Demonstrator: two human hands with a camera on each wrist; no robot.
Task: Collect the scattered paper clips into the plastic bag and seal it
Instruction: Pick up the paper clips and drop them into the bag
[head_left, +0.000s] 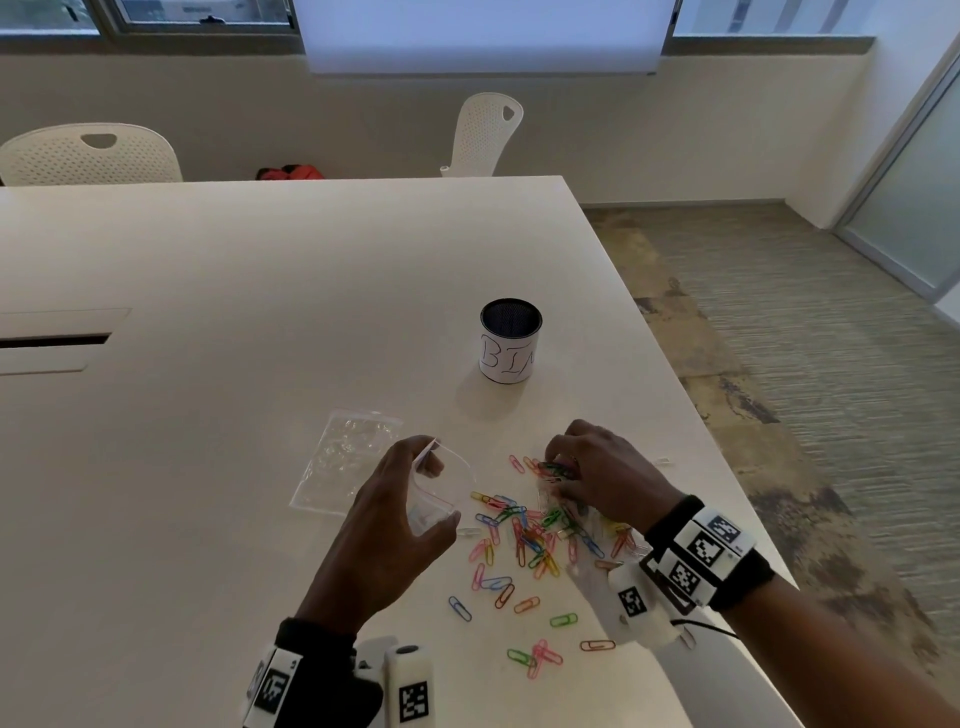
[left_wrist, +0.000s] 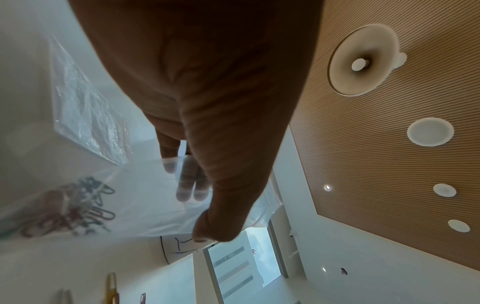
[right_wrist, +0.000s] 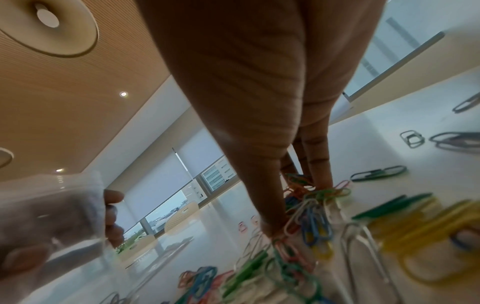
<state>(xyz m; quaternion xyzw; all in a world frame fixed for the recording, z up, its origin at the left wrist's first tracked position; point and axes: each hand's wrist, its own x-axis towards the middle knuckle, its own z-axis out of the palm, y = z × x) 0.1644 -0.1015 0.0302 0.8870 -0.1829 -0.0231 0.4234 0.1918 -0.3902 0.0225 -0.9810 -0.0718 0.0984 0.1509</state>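
Note:
Many coloured paper clips (head_left: 530, 540) lie scattered on the white table (head_left: 260, 291) near its front right edge. My left hand (head_left: 439, 488) holds a small clear plastic bag (head_left: 441, 483) by its rim, mouth held wide and turned toward the clips. In the left wrist view my fingers (left_wrist: 185, 185) show behind the plastic bag (left_wrist: 145, 195), thumb in front. My right hand (head_left: 558, 475) is curled down at the far side of the pile. Its thumb and fingers pinch a bunch of paper clips (right_wrist: 309, 197) against the table.
A second clear bag (head_left: 343, 457) lies flat left of my left hand. A black mesh cup (head_left: 510, 340) with a white label stands behind the clips. The table's right edge runs close to my right wrist. Two white chairs (head_left: 88, 153) stand beyond the far edge.

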